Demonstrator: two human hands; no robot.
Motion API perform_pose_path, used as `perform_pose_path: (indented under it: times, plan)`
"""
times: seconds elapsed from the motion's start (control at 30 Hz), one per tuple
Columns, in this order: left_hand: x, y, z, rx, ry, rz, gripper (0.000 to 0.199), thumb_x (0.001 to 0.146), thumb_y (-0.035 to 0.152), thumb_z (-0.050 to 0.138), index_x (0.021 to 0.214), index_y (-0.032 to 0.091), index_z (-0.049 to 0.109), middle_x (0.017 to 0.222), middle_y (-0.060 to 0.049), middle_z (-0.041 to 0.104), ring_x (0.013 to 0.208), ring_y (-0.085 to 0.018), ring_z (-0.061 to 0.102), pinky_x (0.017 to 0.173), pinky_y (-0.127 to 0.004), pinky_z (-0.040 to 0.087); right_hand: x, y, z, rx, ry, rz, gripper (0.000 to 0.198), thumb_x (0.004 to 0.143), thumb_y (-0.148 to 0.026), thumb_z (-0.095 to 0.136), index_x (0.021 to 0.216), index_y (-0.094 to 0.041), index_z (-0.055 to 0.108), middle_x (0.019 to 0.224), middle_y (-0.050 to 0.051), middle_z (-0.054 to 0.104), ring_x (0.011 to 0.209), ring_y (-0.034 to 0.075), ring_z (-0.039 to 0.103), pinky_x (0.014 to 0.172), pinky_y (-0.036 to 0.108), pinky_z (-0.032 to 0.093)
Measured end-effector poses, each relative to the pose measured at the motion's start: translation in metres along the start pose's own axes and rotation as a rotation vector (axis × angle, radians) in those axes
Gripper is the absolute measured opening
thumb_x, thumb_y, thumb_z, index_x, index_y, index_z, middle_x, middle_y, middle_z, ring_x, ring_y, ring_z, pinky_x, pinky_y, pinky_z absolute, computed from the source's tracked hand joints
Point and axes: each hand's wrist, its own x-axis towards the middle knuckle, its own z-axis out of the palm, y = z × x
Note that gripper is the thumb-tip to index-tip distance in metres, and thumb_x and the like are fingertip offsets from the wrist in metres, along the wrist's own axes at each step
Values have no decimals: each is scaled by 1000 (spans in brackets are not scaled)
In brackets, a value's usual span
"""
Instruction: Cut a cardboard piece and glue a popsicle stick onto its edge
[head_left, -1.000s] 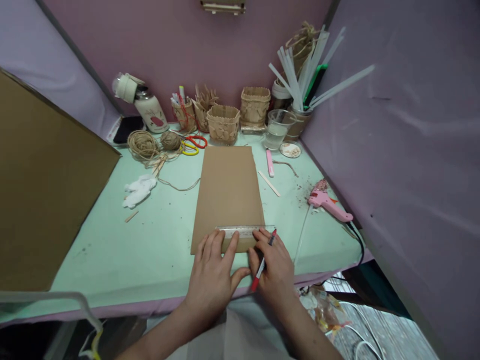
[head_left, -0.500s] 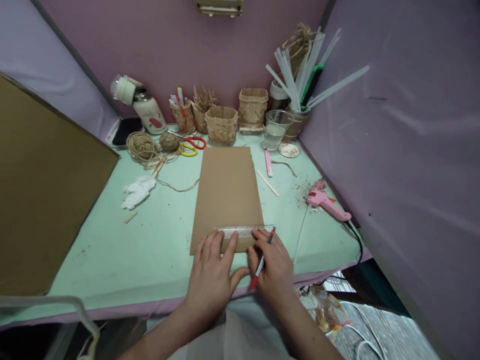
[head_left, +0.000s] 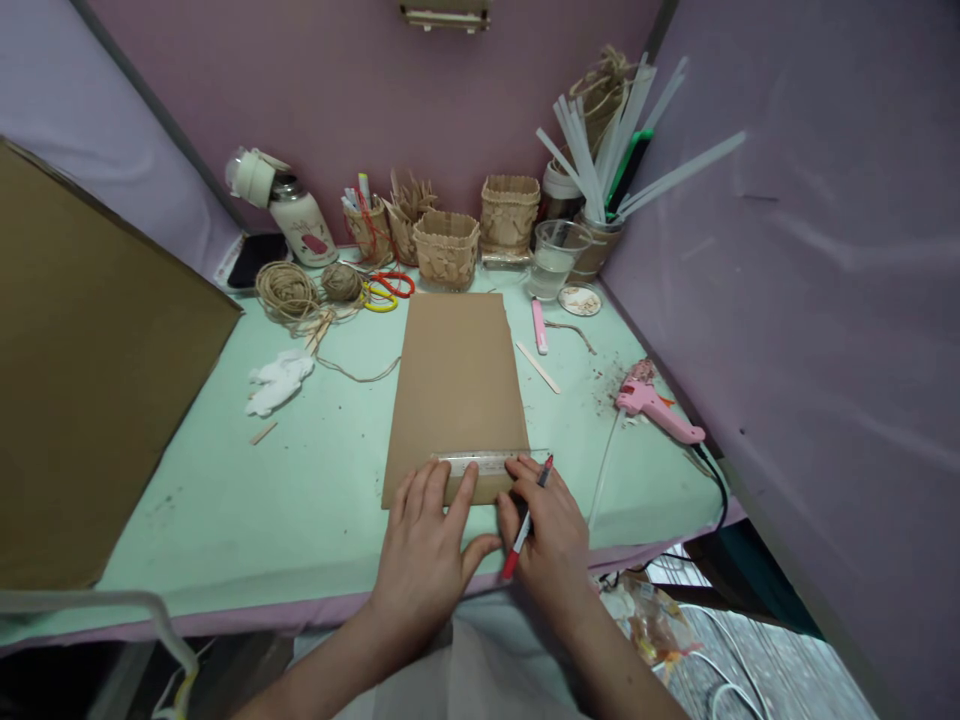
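Observation:
A brown cardboard sheet (head_left: 461,380) lies flat on the green tabletop in front of me. Across its near end rests a clear ruler (head_left: 491,461). My left hand (head_left: 426,540) lies over the sheet's near left corner, fingers stretched out and fingertips pressing the ruler. My right hand (head_left: 550,530) holds a red-tipped pen (head_left: 523,530) between thumb and fingers, pointing away from me to the right. Its fingertips also touch the ruler's right part. Both hands hide the sheet's near edge in places.
A pink glue gun (head_left: 660,410) lies at right, its cord over the edge. A pink cutter (head_left: 539,327) and wooden stick (head_left: 538,368) lie beside the sheet. Twine (head_left: 287,292), scissors (head_left: 390,287) and a white glove-like cloth (head_left: 279,382) are left. A water cup (head_left: 551,262) stands behind.
Both hands, the ruler and the pen keep their places on the cardboard. The whole view has shifted very slightly.

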Motion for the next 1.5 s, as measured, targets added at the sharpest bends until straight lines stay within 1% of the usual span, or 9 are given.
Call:
perform_pose_path:
  times: [0.13, 0.37, 1.03, 1.27, 1.37, 1.5]
  plan:
    - [1, 0, -1, 7, -24, -4, 61, 89, 54, 52, 136, 15, 52, 138, -13, 53, 125, -33, 43, 104, -49, 35, 0, 0, -1, -8, 0, -10, 13, 88, -13, 56, 100, -19, 56, 109, 11, 70, 112, 26, 62, 97, 49, 51]
    - [2, 1, -1, 27, -33, -16, 61, 90, 56, 49, 135, 16, 54, 139, -10, 55, 124, -32, 44, 104, -47, 33, -1, 0, 1, -1, 7, -16, 12, 89, -13, 55, 99, -19, 56, 109, 11, 70, 112, 26, 62, 96, 49, 51]
    - [3, 1, -2, 23, -18, -17, 60, 90, 57, 48, 134, 15, 55, 137, -10, 56, 123, -31, 44, 103, -47, 34, 0, 1, 0, -11, -14, -26, 14, 90, -14, 55, 103, -19, 55, 110, 11, 69, 112, 26, 61, 97, 50, 51]
    - [2, 1, -1, 25, -25, -10, 62, 90, 58, 48, 135, 15, 54, 138, -11, 55, 124, -32, 43, 104, -47, 34, 0, 0, 0, -5, 10, -33, 14, 89, -12, 57, 102, -18, 56, 110, 12, 69, 112, 26, 62, 98, 49, 50]
    - [2, 1, -2, 27, -30, -9, 64, 89, 59, 49, 138, 19, 51, 138, -10, 54, 125, -31, 43, 105, -47, 33, -1, 0, 1, -10, 18, -47, 15, 89, -12, 57, 103, -17, 57, 109, 12, 70, 112, 26, 62, 97, 50, 50]
    - [1, 2, -3, 28, -40, -15, 64, 88, 61, 49, 142, 27, 46, 140, -7, 53, 126, -29, 43, 107, -46, 31, -3, 1, 2, -10, 29, -48, 22, 89, -14, 57, 110, -17, 57, 109, 12, 70, 112, 26, 62, 96, 50, 51]
